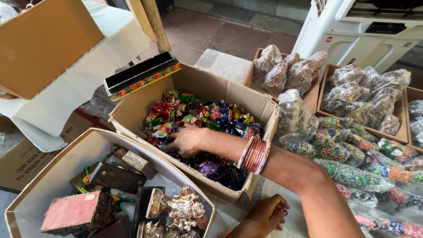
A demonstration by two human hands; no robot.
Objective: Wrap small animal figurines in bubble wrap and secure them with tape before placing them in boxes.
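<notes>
My right hand (186,140), with several bangles on its wrist, reaches left into an open cardboard box (132,110) filled with small colourful painted figurines (220,115). Its fingers press palm-down into the pile near a white and red figurine (163,129); whether they grip one is hidden. My left hand (263,216) rests with curled fingers on the white cloth beneath my right forearm, close to the box's near corner, and holds nothing.
A nearer box (53,176) holds dark carved boxes, a pink-topped box (72,211) and foil-wrapped pieces (185,207). A long painted black box (141,74) sits on the figurine box's far flap. Bagged items fill trays (403,139) and lie heaped at right (352,154). A white appliance (352,31) stands behind.
</notes>
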